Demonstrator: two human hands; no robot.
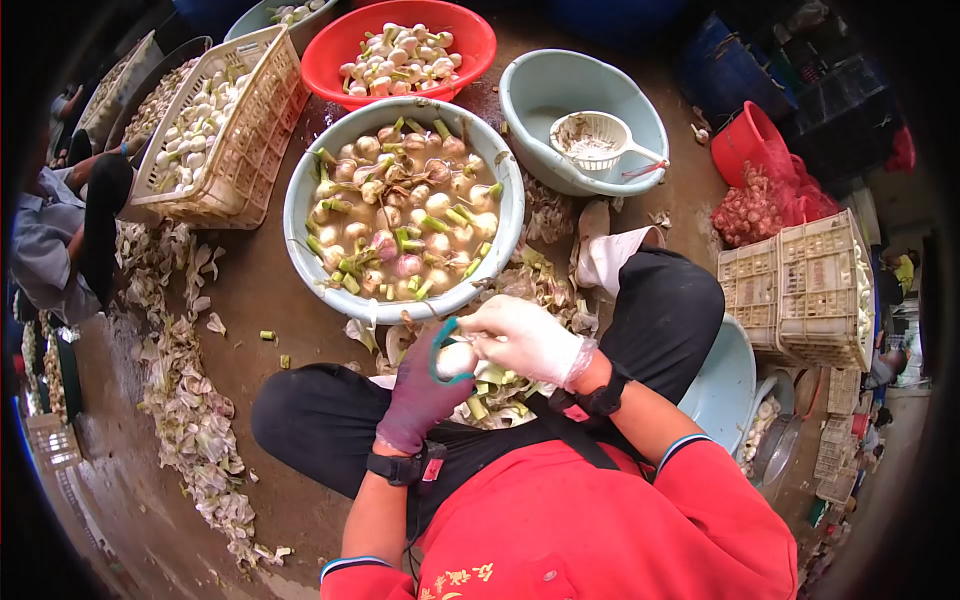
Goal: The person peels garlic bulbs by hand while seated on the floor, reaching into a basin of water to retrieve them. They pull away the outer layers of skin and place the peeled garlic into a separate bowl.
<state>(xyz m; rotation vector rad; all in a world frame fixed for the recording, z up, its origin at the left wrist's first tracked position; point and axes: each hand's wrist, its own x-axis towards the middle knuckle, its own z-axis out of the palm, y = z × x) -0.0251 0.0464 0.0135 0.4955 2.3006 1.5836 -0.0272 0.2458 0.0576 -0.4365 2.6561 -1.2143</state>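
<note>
My left hand (425,390), in a purple glove with teal fingertips, is closed around a white garlic bulb (457,361) above my lap. My right hand (525,340), in a white glove, meets the bulb from the right with bent fingers. What its fingertips grip, if anything, is hidden. Just beyond my hands stands a pale blue basin (300,270) of murky water, where many garlic bulbs (408,265) with green stem stubs float. Peeled skins and stem pieces (495,392) lie between my legs, below the hands.
Behind the basin stands a red basin (320,50) of garlic. Another blue basin (515,90) holds a white strainer (600,130). At left are a garlic crate (235,185), a seated person (60,230) and a skin pile (195,420). Crates (800,290) and a red net bag (750,210) stand right.
</note>
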